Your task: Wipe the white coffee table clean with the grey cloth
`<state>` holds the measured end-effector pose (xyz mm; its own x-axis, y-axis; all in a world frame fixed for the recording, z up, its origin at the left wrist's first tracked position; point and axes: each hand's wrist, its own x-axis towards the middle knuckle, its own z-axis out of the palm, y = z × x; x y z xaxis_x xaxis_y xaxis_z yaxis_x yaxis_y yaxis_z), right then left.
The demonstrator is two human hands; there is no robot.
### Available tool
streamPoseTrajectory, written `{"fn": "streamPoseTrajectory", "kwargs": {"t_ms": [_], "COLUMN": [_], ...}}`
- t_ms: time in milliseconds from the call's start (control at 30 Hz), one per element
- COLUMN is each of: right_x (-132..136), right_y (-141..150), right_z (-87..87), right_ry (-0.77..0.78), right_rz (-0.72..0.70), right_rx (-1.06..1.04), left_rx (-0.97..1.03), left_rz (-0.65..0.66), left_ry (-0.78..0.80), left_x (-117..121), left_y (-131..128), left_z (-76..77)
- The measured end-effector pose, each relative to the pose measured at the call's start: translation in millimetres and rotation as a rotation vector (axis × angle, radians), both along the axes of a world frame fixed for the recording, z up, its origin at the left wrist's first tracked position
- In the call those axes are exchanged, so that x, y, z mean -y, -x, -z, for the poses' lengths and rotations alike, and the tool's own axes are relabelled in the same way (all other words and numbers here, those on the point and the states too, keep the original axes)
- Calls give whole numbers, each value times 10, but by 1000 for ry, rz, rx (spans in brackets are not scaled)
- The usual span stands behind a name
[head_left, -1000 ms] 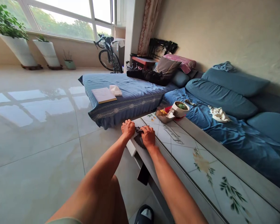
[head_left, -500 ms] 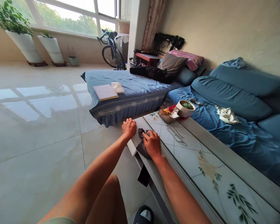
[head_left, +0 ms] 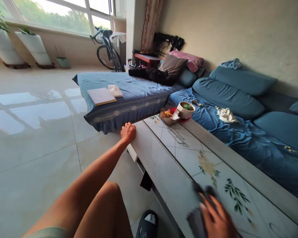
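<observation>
My right hand (head_left: 217,215) is low in the view, blurred by motion, pressing a dark grey cloth (head_left: 197,222) on the coffee table (head_left: 161,168). Part of the cloth bunches ahead of the fingertips, and part hangs out on the left. At the table's far left corner rests my left hand (head_left: 128,132), its fingers curled closed. What lies inside those fingers, if anything, is hidden. The tabletop is pale, with dark lines, script lettering and printed leaves.
At the table's far end stand a brownish container (head_left: 167,118) with scraps and a white pot (head_left: 186,109) with a plant. A blue-covered sofa (head_left: 211,132) runs along the right. A flat box (head_left: 101,96) lies on the blue-covered seat beyond. My slippered foot (head_left: 147,226) is beside the table.
My right hand has swept the grey cloth from near the left corner back toward me and to the right. My left hand stays at the corner. The view has turned slightly right.
</observation>
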<state>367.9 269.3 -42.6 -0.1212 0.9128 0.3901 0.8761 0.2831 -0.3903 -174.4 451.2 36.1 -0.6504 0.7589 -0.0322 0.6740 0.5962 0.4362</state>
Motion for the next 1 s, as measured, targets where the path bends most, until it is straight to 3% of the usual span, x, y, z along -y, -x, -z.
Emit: {"fn": "streamPoseTrajectory", "kwargs": {"t_ms": [67,100,167,233,300,400,500,567,600,667,767,900,967,1000], "right_x": [51,-21,-346,-822,-1294,-1661,-1426,-996,-730,-137,812,1937,2270,2344], "right_y": [-838,-1082,-1162,-766,-75,1093,1981,2217,2195,1858,742,-969,-1423,-1485], "right_z": [-52,-149,-420,-680,-817,-729,-504,-418,-402,-403,-394,-280,-225,-210], "right_ry": [54,83,126,140,118,51,-19,-77,-100,-116,-53,7,-9,-33], "right_rz": [262,379,550,575,470,239,27,-96,-144,-184,-44,422,668,744], "right_rx": [7,26,68,94,106,131,134,133,136,148,144,74,93,116], "left_rx": [-3,-2,0,5,12,35,61,63,58,46,39,31,26,27], "left_rz": [2,3,4,1,-7,-5,11,20,24,34,44,43,26,19], "left_ry": [-1,-2,-8,-14,-21,-35,-41,-33,-31,-34,-51,-53,-54,-59], "left_x": [-24,-33,-46,-48,-42,-18,12,19,17,0,-35,-63,-67,-69], "left_y": [6,7,11,13,12,9,14,29,40,68,107,114,100,92], "left_z": [48,60,66,54,33,-13,-57,-68,-65,-44,-2,23,30,35]}}
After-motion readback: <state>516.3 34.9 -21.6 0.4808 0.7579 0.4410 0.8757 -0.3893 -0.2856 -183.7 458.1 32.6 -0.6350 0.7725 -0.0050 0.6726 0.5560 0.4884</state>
